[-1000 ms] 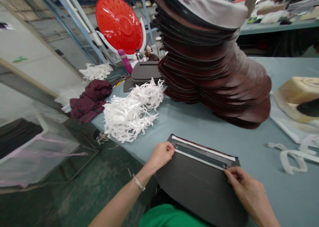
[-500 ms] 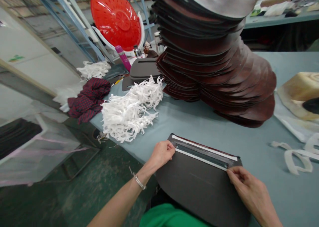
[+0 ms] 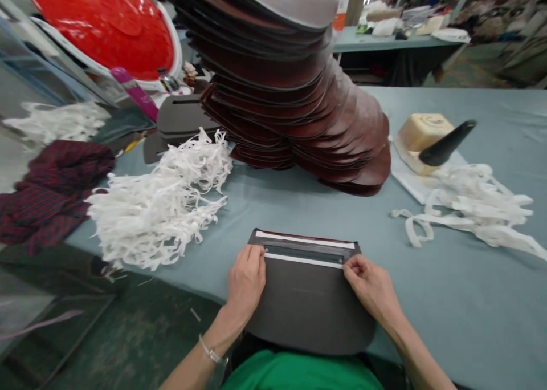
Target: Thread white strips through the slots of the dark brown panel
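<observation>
A dark grey panel with a rounded lower edge [image 3: 311, 310] lies at the table's front edge, partly overhanging toward my body. Near its top is a long slot with a dark strip in it. One white tape strip [image 3: 305, 239] runs above the slot, and a second white tape strip [image 3: 303, 260] runs below. My left hand [image 3: 248, 279] is closed at the lower strip's left end, its fingertips pressed together there. At the other end, my right hand [image 3: 371, 287] pinches with thumb and forefinger. The fingers partly hide both strip ends.
A tall stack of brown leather pieces [image 3: 299, 110] stands behind the panel. To the left lie a heap of white strips [image 3: 158, 213] and a striped cloth [image 3: 55, 179]. At right are more white strips [image 3: 478, 202] and a cream block [image 3: 425, 130] with a black-handled tool [image 3: 448, 142].
The view has swung to the right, bringing more of the table's right side into sight. Both hands stay at the lower strip's ends; the left hand is now turned more upright.
</observation>
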Tool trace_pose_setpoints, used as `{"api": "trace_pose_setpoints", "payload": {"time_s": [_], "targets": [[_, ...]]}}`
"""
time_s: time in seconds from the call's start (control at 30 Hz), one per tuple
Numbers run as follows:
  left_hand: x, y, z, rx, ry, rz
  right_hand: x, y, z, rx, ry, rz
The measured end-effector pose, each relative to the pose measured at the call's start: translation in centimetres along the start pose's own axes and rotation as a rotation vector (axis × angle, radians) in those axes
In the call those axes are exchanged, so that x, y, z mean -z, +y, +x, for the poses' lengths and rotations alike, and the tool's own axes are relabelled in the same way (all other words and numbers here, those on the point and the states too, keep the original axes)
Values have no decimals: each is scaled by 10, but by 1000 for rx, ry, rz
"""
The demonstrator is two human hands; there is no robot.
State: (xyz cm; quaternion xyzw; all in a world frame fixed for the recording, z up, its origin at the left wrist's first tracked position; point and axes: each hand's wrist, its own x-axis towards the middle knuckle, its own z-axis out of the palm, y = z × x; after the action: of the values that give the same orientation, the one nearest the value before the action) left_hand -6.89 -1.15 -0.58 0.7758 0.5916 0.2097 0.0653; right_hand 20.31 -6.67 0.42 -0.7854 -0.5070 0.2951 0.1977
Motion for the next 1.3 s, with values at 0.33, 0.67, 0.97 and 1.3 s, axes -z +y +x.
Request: {"api": "trace_pose_setpoints", "payload": {"time_s": [0.33,0.67,0.97,1.3], "targets": [[9,13,-24,-253,-163,391,-1,0,1,-26,15,-70],[2,33,-23,-279,-245,417,-32,-33,-14,776,163,-586],[15,9,-8,-203,-179,99,-45,-42,-7,847,75,-446],[47,-16,34,234,-224,-341,-62,-37,11,933,170,-104]]}}
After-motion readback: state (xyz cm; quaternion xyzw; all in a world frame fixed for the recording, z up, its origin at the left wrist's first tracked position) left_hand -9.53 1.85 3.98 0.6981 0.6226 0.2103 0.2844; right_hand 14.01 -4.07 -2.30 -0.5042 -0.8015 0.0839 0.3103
